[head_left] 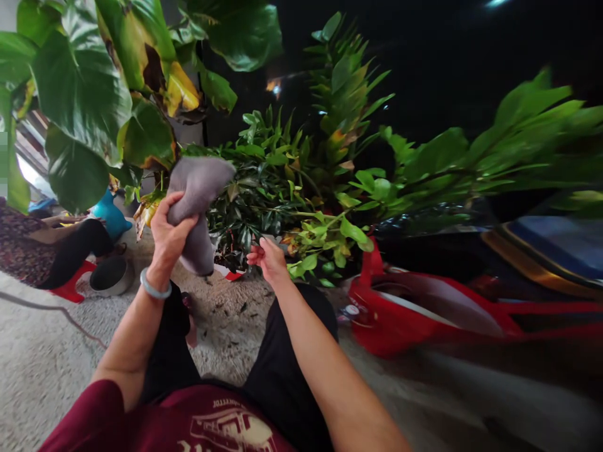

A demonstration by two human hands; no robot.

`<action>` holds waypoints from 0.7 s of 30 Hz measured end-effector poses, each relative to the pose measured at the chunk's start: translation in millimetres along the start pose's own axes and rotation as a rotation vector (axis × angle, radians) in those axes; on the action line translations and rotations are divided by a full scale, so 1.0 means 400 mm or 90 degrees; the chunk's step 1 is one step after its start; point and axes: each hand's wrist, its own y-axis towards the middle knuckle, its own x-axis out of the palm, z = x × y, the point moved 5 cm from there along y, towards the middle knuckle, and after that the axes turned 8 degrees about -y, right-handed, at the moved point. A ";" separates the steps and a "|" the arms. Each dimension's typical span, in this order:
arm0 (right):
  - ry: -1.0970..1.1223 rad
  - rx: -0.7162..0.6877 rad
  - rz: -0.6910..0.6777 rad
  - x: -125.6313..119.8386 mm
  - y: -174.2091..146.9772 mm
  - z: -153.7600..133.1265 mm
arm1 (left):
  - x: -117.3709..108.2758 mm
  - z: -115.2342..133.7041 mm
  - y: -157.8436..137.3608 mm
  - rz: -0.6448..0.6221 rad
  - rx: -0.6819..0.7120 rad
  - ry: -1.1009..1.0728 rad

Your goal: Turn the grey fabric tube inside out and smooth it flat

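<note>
My left hand (pixel 174 229) is closed around a soft grey cloth (pixel 200 188), gripping it near its middle so that the ends flop up and down. The cloth is in front of a dark, small-leaved plant (pixel 245 216). Low at that plant's edge is my right hand (pixel 271 258), its fingers curled together by the dark leaves; what they pinch, if anything, is too small to make out. A patterned plant with yellow-green leaves (pixel 325 235) spreads just right of this hand.
Large heart-shaped leaves (pixel 80 94) overhang the upper left. At far left a person (pixel 47 245) sits on a red stool (pixel 73 282) beside a grey pot (pixel 112 276). A red bag-like container (pixel 400 320) stands on the right. Concrete floor (pixel 226 339) lies below.
</note>
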 end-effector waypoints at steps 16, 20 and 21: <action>-0.045 0.034 -0.034 -0.013 0.005 0.010 | 0.143 0.024 -0.043 -0.127 0.050 -0.047; -0.042 0.054 -0.052 0.001 -0.007 0.005 | 0.285 0.015 0.047 -0.225 0.087 -0.024; -0.050 0.064 -0.050 0.001 -0.008 0.007 | 0.307 -0.001 0.035 -0.285 0.068 -0.008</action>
